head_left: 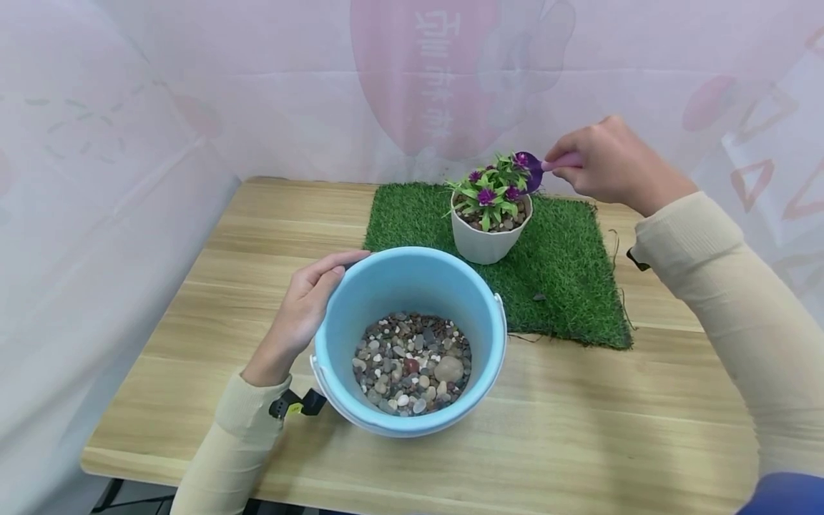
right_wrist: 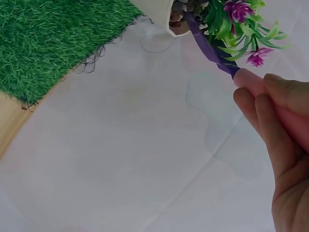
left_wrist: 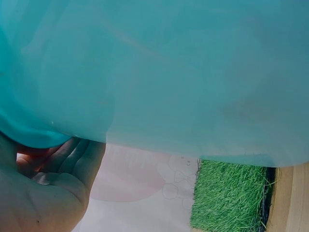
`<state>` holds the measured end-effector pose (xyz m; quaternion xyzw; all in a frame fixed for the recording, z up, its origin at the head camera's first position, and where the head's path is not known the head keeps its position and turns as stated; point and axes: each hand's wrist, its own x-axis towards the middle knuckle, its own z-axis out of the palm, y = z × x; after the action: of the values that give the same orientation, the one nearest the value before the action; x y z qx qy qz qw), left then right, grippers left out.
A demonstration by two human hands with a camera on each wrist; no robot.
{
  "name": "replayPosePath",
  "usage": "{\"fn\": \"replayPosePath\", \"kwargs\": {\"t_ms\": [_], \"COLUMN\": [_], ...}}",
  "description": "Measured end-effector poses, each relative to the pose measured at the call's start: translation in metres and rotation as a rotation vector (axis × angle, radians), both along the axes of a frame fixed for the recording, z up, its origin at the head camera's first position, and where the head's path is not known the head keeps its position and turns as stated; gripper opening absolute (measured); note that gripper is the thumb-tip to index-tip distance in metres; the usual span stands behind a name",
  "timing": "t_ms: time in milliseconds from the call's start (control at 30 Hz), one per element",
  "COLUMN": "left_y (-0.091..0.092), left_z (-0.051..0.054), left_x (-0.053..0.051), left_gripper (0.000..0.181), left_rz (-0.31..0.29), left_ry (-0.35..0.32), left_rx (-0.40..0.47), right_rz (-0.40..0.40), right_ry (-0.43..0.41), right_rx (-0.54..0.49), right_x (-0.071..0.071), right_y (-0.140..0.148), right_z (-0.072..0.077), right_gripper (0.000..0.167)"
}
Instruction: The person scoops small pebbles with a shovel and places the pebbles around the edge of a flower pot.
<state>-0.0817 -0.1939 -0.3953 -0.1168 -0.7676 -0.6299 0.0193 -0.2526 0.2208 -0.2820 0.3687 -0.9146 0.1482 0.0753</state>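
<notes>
A light blue bucket (head_left: 412, 254) stands on the table with mixed pebbles (head_left: 412, 365) in its bottom. My left hand (head_left: 305, 307) rests against the bucket's left rim, its fingers fairly straight along the outside. In my right hand (head_left: 608, 161) I grip the pink handle (right_wrist: 248, 81) of a small trowel with a purple blade (right_wrist: 207, 46). The blade dips in behind the leaves at the right side of a white flowerpot (head_left: 479, 243). That pot holds a plant with purple flowers (head_left: 486, 196) and brown pebbles around its stems. The blade's tip is partly hidden.
Under the pot lies a green artificial grass mat (head_left: 573, 286) with loose threads on its right edge. A dark pebble (head_left: 538, 297) lies on the mat. The wooden table (head_left: 212, 329) backs onto a printed white curtain (head_left: 277, 121). The bucket's white handle hangs at its side.
</notes>
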Motion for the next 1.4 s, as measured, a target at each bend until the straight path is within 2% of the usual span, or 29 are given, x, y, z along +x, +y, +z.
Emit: {"fn": "replayPosePath", "kwargs": {"t_ms": [200,400,567,800,1033,1400], "left_y": [-0.001,-0.002,-0.004,-0.004,-0.004,-0.004], "left_z": [0.0,0.001,0.001,0.001,0.0,-0.001], "left_x": [0.0,-0.001,-0.001,-0.001,-0.001,-0.002], "left_gripper": [0.039,0.04,0.04,0.039,0.04,0.039], "left_rz": [0.003,0.006,0.013,0.017,0.017,0.025], "left_ry": [-0.006,-0.014,-0.018,-0.01,0.001,0.002], "left_rx": [0.0,-0.006,-0.008,-0.019,-0.035,-0.032], "right_rz": [-0.006,0.037,0.059,0.051,0.058,0.02], "right_ry": [0.007,0.071,0.088,0.1,0.157,0.254], "right_rx": [-0.014,-0.027,-0.038,-0.07,-0.118,-0.166], "right_x": [0.002,0.002,-0.001,-0.004,-0.007,0.0], "right_y": [0.005,0.006,0.002,0.003,0.01,0.03], "right_z": [-0.003,-0.008,-0.013,-0.021,-0.027,-0.032], "right_gripper": [0.014,0.015,0.017,0.018,0.019,0.021]}}
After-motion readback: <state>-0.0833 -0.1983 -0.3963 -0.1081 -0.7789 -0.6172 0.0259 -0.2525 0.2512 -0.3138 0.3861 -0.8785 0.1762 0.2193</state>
